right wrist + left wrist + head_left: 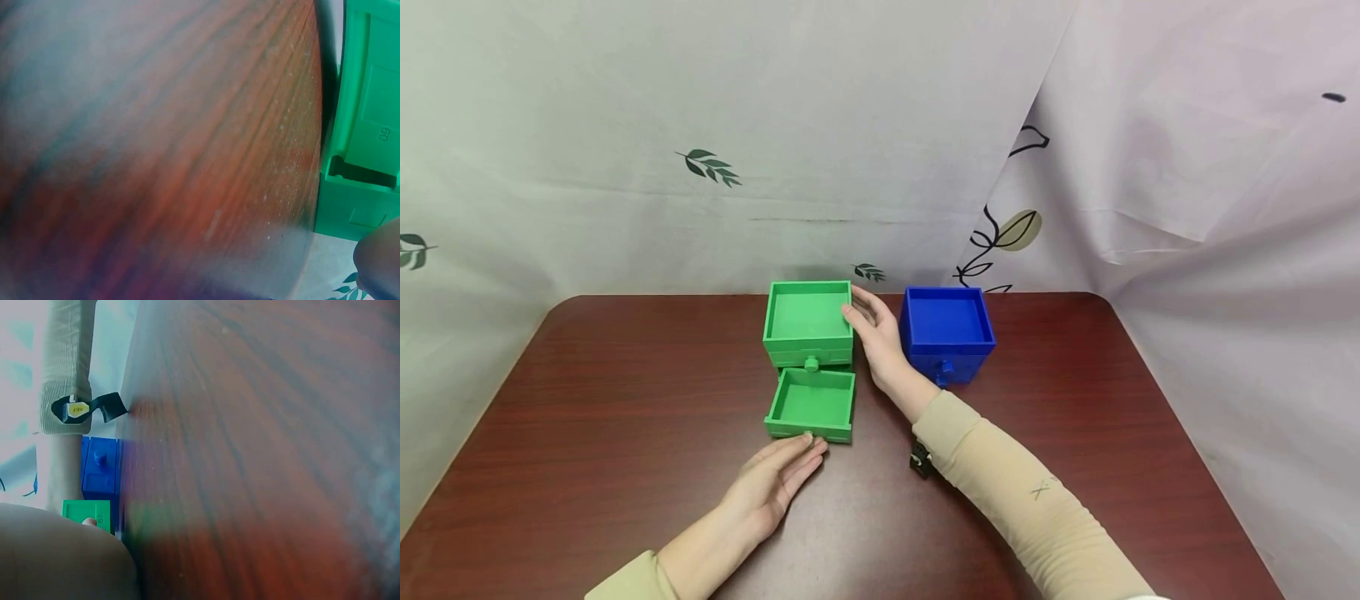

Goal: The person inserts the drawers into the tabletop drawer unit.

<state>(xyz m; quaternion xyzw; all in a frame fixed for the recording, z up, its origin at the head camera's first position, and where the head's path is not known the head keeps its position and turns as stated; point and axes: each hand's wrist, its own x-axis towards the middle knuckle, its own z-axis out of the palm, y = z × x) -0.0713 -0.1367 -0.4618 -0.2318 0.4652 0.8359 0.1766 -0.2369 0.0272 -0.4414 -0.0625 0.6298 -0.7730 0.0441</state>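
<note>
A green drawer box (808,350) with a shallow open top stands at the table's back edge. Its lower drawer (814,400) is pulled far out toward me and holds nothing. Straight fingers of my left hand (767,483) lie at the drawer's front, the thumb tip touching the middle and covering the spot where a knob would be. In the left wrist view a digit tip rests on the green front (72,509). My right hand (880,337) rests against the box's right side, thumb at the top rim, fingers extended along the side. Close up, the right wrist view shows the green box (375,94).
A blue drawer box (947,333) with round knobs stands just right of my right hand, its drawers shut. A pale cloth backdrop (850,125) with leaf prints hangs behind the dark wooden table (647,400). A black wrist strap (921,459) hangs below my right sleeve.
</note>
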